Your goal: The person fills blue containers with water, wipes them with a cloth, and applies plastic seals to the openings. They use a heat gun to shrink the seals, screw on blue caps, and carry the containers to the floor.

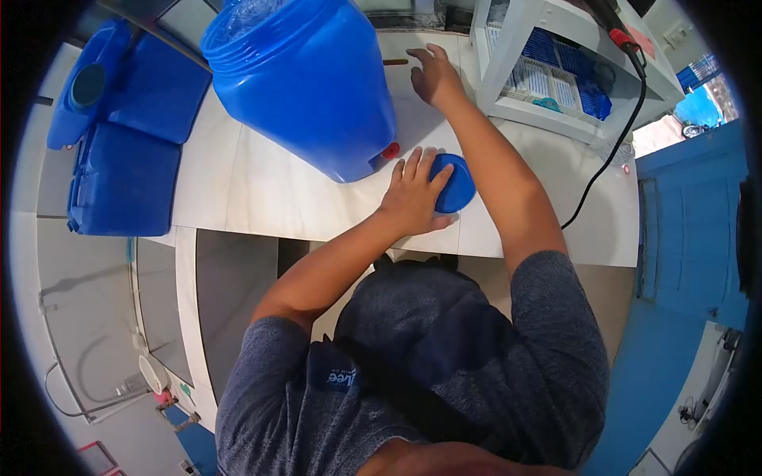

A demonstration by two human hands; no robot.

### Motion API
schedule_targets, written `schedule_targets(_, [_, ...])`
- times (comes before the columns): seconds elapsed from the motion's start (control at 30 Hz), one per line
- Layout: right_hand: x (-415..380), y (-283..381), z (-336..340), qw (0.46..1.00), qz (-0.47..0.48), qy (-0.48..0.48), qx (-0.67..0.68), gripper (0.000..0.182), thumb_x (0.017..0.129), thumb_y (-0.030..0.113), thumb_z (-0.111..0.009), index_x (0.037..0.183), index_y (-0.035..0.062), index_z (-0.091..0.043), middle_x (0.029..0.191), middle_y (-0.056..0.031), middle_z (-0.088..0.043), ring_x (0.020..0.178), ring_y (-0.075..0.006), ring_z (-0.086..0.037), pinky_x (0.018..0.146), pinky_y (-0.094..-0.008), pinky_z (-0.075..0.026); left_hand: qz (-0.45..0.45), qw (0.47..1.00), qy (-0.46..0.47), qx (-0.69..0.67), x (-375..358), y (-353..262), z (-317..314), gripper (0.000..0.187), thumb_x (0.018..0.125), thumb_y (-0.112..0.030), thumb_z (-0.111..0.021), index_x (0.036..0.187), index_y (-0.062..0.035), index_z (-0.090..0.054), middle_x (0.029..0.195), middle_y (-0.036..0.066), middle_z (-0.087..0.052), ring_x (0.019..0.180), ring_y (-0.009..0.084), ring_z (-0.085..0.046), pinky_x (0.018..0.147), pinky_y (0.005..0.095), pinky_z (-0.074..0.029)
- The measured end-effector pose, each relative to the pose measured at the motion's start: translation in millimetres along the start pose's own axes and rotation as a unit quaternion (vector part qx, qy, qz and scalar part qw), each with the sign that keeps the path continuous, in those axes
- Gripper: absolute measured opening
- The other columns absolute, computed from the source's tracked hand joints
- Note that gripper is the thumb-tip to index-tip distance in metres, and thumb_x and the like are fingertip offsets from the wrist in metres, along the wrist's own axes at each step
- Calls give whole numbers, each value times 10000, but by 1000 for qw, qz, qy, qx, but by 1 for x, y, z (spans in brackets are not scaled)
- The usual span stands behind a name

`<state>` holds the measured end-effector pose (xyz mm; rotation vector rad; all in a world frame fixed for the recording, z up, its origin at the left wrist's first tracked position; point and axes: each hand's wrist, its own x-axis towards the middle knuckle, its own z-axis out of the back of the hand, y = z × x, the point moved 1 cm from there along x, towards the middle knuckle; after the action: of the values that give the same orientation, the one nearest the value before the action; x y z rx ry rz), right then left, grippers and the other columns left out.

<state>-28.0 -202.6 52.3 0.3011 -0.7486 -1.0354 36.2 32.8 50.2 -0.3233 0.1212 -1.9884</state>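
My left hand (413, 190) lies on the white tiled counter with its fingers spread, touching the left side of a round blue lid (455, 184). My right hand (436, 76) is farther back over the counter, fingers apart and slightly bent, holding nothing. Just left of its fingertips is a thin brown stick-like item (395, 62). A large blue drum (305, 87) stands on the counter to the left of both hands. Its wide threaded mouth is uncovered, and something clear and shiny shows inside. A red cap (390, 151) sits low on the drum, near my left hand.
Blue jerrycans (127, 178) stand at the left end of the counter (206, 198). At the back right is a white cabinet (508, 111) with baskets inside. A black cable (607, 163) hangs down to the counter's right part. A blue door (690, 222) is at the right.
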Motion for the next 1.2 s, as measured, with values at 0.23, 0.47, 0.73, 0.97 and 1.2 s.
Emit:
schedule_targets(0.23, [-73, 18, 64, 988, 30, -84, 126, 409, 853, 74, -669, 1256, 117, -612, 1329, -175, -504, 888, -236, -678, 751, -315, -567, 101, 984, 143, -41, 2, -7, -14, 909, 628, -478, -829, 1306, -13, -440, 1506, 290, -268, 1365, 464, -327, 1070, 558, -362])
schedule_targets(0.47, [-95, 26, 75, 979, -30, -65, 191, 425, 874, 105, -659, 1291, 108, -583, 1360, -150, -475, 923, -215, -664, 752, -305, -562, 118, 989, 72, -55, 25, -9, -16, 922, 581, -459, -839, 1289, -1, -464, 1367, 270, -426, 1260, 427, -418, 1026, 506, -406])
schedule_targets(0.73, [-128, 11, 128, 963, -37, -116, 242, 392, 889, 45, -639, 1275, 60, -576, 1350, -135, -485, 937, -167, -645, 780, -286, -564, 163, 942, 100, -276, -83, 32, 120, 914, 585, -447, -900, 1272, -18, -475, 1275, 241, -508, 1222, 371, -487, 1029, 443, -409])
schedule_targets(0.97, [-124, 34, 181, 971, -69, -97, 206, 370, 913, 64, -623, 1278, 32, -572, 1345, -122, -506, 986, -140, -620, 870, -301, -529, 263, 943, -137, -154, -178, 94, 299, 836, 589, -346, -889, 1272, -87, -482, 1228, 122, -546, 1089, 254, -535, 921, 412, -452])
schedule_targets(1.2, [-27, 154, 192, 949, 174, -153, 213, 278, 918, 219, -667, 1154, 71, -672, 1132, -93, -664, 1111, -236, -604, 968, -331, -452, 103, 964, -245, 26, -46, 66, 350, 712, 736, -442, -806, 1295, -66, -575, 1316, 162, -572, 1222, 305, -558, 1009, 428, -450])
